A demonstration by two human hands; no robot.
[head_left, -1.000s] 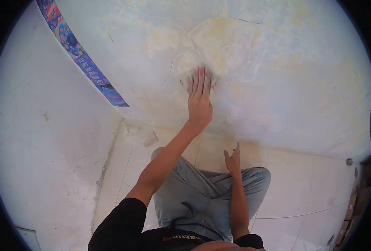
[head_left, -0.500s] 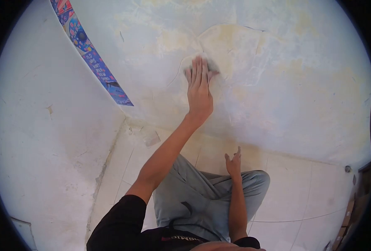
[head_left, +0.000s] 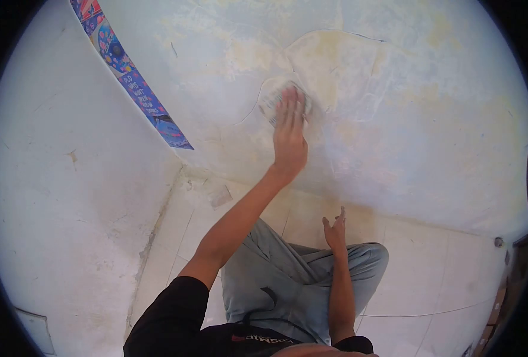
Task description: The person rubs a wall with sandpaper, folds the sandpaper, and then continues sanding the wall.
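Note:
My left hand (head_left: pixel 289 134) reaches up to the pale wall (head_left: pixel 418 137), fingers stretched over a piece of sandpaper (head_left: pixel 268 106) held flat against the surface. Faint print shows on the sheet, and motion blurs its edges. Around it, the wall has cracked, lifted paint (head_left: pixel 335 31) and yellowish patches. My right hand (head_left: pixel 336 233) hangs over my bent right knee, holding nothing, with the index finger stretched out and the thumb apart.
A printed blue strip (head_left: pixel 136 86) runs along the wall near the corner. Light floor tiles (head_left: pixel 406 268) meet the wall's foot, with a small flat scrap (head_left: pixel 220 196) lying there. A thin cord (head_left: pixel 430 313) crosses the floor; brown boxes (head_left: pixel 496 306) stand at the far right.
My left hand and the sandpaper have shifted slightly right and down across the wall, and more of the sheet's printed side shows. My right hand keeps its pose.

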